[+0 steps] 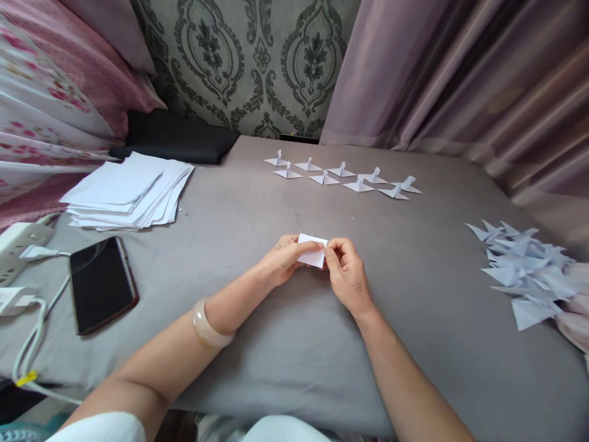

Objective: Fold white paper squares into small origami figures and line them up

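A small folded piece of white paper (313, 256) is held up between both hands, above the middle of the grey-covered table. My left hand (289, 258) grips its left side, with the thumb lying across the front and the fingers behind. At the paper's right edge, my right hand (345, 265) pinches it between thumb and forefinger. Beyond the hands, several folded paper birds (324, 178) stand in two rows. More folded paper pieces (529, 264) lie heaped at the right side of the table.
A stack of white paper sheets (124, 190) lies at the left, in front of a black folded item (184, 136). Nearer are a phone (102, 283), a power strip (21, 245) and white cables (39, 331). Curtains (405, 73) border the table's far right side.
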Motion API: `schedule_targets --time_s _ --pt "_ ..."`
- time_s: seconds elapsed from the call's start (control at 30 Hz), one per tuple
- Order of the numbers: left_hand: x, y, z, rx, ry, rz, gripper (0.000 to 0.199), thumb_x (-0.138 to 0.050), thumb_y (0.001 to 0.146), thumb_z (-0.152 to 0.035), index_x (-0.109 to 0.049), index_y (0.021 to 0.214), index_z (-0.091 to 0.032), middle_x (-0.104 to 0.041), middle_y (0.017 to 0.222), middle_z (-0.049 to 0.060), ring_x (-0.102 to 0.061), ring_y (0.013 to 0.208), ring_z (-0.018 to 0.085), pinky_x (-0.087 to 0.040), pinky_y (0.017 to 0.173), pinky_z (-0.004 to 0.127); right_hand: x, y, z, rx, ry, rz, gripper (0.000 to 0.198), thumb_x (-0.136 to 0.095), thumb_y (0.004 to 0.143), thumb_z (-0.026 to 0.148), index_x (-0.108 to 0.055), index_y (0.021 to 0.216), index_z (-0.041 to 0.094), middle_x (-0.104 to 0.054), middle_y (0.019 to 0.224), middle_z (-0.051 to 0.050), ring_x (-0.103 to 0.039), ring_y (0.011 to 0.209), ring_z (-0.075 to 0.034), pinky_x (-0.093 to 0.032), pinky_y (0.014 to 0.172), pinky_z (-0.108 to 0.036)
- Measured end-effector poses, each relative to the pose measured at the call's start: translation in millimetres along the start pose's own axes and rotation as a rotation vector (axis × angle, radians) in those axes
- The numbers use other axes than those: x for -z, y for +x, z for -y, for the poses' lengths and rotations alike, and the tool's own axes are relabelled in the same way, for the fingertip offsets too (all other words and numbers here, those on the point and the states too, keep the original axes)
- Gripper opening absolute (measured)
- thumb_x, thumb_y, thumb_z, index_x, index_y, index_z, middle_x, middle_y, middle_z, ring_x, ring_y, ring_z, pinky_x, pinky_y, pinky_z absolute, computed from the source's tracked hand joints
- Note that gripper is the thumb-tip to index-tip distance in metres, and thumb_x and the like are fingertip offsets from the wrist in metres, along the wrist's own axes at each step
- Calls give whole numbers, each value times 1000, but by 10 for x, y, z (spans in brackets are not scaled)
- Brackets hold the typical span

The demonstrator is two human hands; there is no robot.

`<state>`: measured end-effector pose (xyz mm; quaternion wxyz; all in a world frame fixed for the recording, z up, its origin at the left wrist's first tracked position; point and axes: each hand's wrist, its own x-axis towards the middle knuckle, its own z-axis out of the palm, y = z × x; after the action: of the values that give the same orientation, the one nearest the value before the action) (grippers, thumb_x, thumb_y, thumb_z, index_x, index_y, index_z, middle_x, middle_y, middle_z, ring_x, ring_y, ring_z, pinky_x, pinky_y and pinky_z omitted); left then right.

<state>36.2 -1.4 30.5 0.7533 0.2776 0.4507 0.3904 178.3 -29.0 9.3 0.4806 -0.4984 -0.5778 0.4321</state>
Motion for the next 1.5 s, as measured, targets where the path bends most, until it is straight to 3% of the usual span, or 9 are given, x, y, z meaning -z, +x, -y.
schedule_targets --time_s 0.1,0.3,0.53,0.73,1.0,1.23,1.33,1.43,1.5 --pt "9 13 6 -10 -2 29 20 -76 62 -20 -66 76 -9 -65 67 5 -62 63 14 -46 64 26 -5 2 12 -4 32 -23 13 -53 89 35 -50 85 23 -52 74 3 -53 66 -11 -43 64 -26" --pt "26 24 10 -44 28 30 24 -78 65 -26 -66 76 -9 -65 70 5 -60 64 12 -42 61 23 -17 7 67 -181 238 -30 24 -60 83 46 -55 89 23 -58 77 1 -55 66 -13 -48 64 -29" --pt "2 -27 -26 -20 116 49 20 -75 66 -26 -66 74 -10 -65 66 6 -62 64 15 -44 62 26 2 -6 66 -190 257 -40 20 -65 80 40 -58 80 22 -56 71 2 -53 64 -11 -45 63 -27" --pt "-6 -33 -21 -48 121 134 21 -74 67 -26 -67 76 -9 -67 67 7 -63 64 15 -45 65 26 1 6 69 -299 402 -4 21 -67 78 41 -55 79 23 -51 72 3 -49 66 -10 -43 62 -24" --pt "-7 -32 -11 -57 84 97 21 -75 69 -27 -66 74 -9 -64 68 5 -61 64 13 -45 65 25 2 15 67 -301 494 46 23 -67 77 43 -54 79 24 -53 76 4 -50 71 -11 -42 67 -24" --pt "-1 -17 6 -68 52 126 26 -78 68 -30 -67 79 -9 -66 72 5 -61 67 13 -46 68 26 27 30 63 -323 458 20 26 -67 76 48 -58 81 24 -56 78 3 -51 70 -12 -42 65 -25" --pt "44 30 8 -84 15 73 27 -80 66 -30 -66 77 -9 -66 72 5 -60 67 12 -45 66 25 114 28 121 -305 419 29 25 -69 75 44 -60 78 22 -56 76 2 -52 70 -11 -43 67 -25" --pt "102 84 -28 -114 -56 -46 28 -80 66 -30 -65 78 -11 -65 73 3 -59 67 10 -42 61 22 271 17 222 -281 274 130 21 -69 77 40 -63 77 20 -59 75 1 -53 69 -11 -44 68 -25" --pt "133 110 -63 -128 -119 -96 28 -80 66 -28 -66 84 -12 -66 78 3 -59 70 10 -43 63 21 361 -3 289 -281 157 273 18 -69 76 38 -64 76 20 -60 74 1 -52 66 -11 -44 65 -25"
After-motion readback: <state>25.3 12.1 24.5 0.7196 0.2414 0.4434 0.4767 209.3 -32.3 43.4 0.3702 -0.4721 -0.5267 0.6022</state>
